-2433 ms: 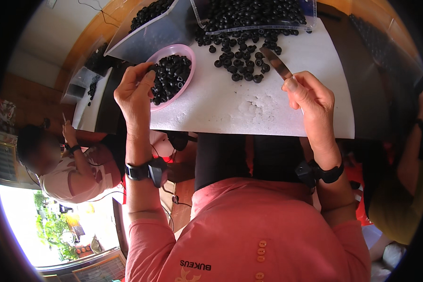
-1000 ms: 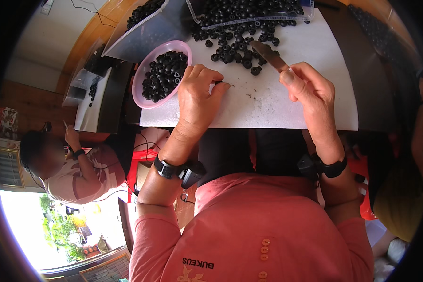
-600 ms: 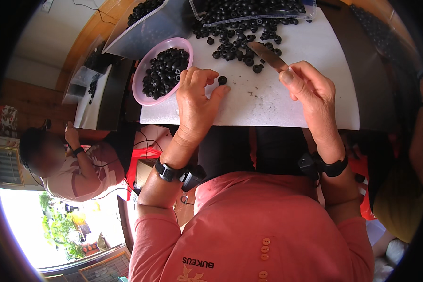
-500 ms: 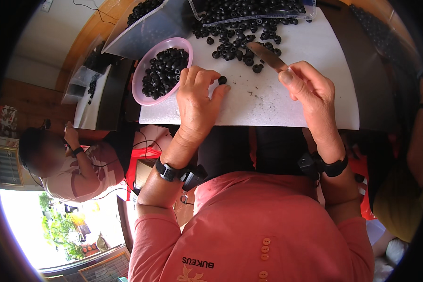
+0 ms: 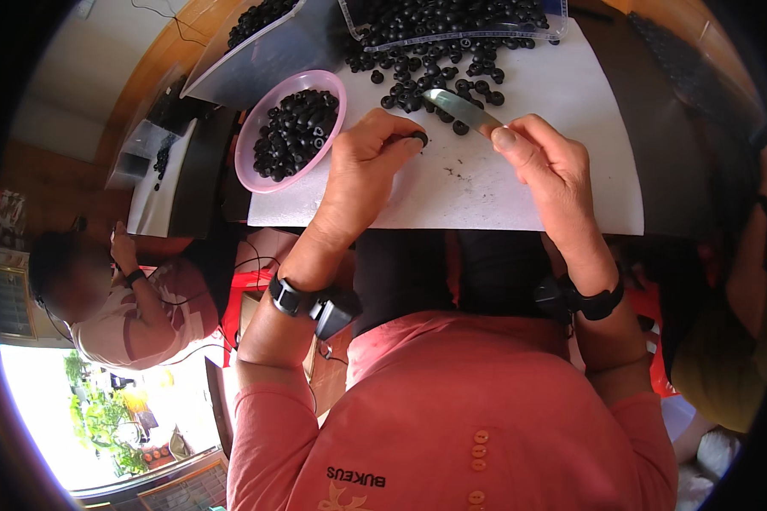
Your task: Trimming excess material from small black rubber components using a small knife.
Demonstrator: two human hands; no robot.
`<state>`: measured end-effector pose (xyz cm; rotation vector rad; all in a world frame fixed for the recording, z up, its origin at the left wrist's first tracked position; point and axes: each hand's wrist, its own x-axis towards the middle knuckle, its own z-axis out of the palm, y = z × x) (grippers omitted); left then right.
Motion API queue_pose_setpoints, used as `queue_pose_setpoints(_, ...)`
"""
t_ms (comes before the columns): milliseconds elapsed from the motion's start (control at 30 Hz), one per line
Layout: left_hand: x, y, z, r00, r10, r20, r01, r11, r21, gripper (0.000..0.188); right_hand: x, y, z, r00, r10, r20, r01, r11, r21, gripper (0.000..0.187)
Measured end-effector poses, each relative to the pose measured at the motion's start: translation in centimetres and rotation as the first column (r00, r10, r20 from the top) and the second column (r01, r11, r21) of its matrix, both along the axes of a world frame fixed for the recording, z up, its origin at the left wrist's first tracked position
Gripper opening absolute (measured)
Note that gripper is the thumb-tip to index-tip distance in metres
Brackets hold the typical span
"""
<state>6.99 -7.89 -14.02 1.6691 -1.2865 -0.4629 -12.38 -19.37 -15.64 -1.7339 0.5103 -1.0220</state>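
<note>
My left hand (image 5: 362,162) pinches a small black round part, rubber-like in look (image 5: 418,137), between thumb and fingers, just above the white work sheet (image 5: 503,200). In my right hand (image 5: 550,166) is a knife (image 5: 458,108); its handle is mostly hidden by the fingers. The blade slants up and left, apart from the pinched part. Beyond the blade lies a spread of similar black parts (image 5: 413,85), some with a hole. To the left of my left hand, a pink bowl (image 5: 242,160) holds many more of them.
A clear plastic bin (image 5: 533,37) with black parts stands at the far edge. A translucent bin (image 5: 247,64) is behind the bowl. Dark crumbs (image 5: 456,174) dot the sheet. One person (image 5: 158,298) sits at another table on the left; another person's arm (image 5: 754,247) shows at right.
My left hand has closed on the black part, turned, and shifted slightly right. The knife and my right hand have moved a little left.
</note>
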Motion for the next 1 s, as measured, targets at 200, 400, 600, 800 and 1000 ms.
queue_pose_setpoints(200,-1.6,0.9,0.4,0.706,-0.107,-0.700,0.055,0.994,-0.096,0.017,0.4,0.3,0.0,0.997,-0.036,-0.062,0.031,0.997,-0.075,0.031)
queue_pose_setpoints(400,-2.2,0.5,-0.4,0.550,-0.186,-0.814,0.076,0.982,-0.173,0.018,0.4,0.3,0.0,0.994,-0.047,-0.103,0.031,0.988,-0.149,0.032)
queue_pose_setpoints(600,-2.6,0.3,-0.9,0.510,-0.232,-0.828,0.086,0.972,-0.219,0.014,0.3,0.4,0.3,0.987,-0.039,-0.153,0.016,0.988,-0.152,0.033)
queue_pose_setpoints(800,-3.0,0.3,-0.9,0.494,-0.249,-0.833,0.085,0.967,-0.239,0.012,0.2,0.5,0.5,0.984,-0.046,-0.171,0.017,0.986,-0.165,0.034)
queue_pose_setpoints(1000,-3.2,0.3,-0.8,0.490,-0.226,-0.842,0.094,0.974,-0.206,0.014,0.3,0.4,0.3,0.984,-0.055,-0.167,0.018,0.976,-0.216,0.033)
